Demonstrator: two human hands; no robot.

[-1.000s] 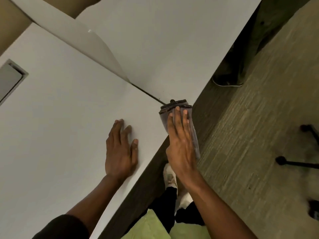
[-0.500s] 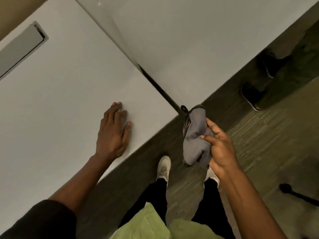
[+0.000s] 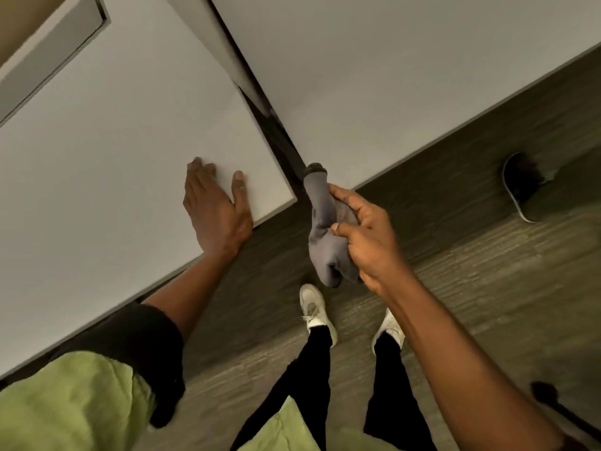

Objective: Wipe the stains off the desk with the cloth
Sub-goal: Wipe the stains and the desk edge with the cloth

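Fingers of the right hand are closed around the bunched grey cloth, held off the desk where the left hand is pressed flat, no stains being discernible, so completion cannot be judged.

a pale grey counter meets a second grey counter across a dark gap. the left hand lies flat near the first counter's corner. a recessed panel sits in its far left.
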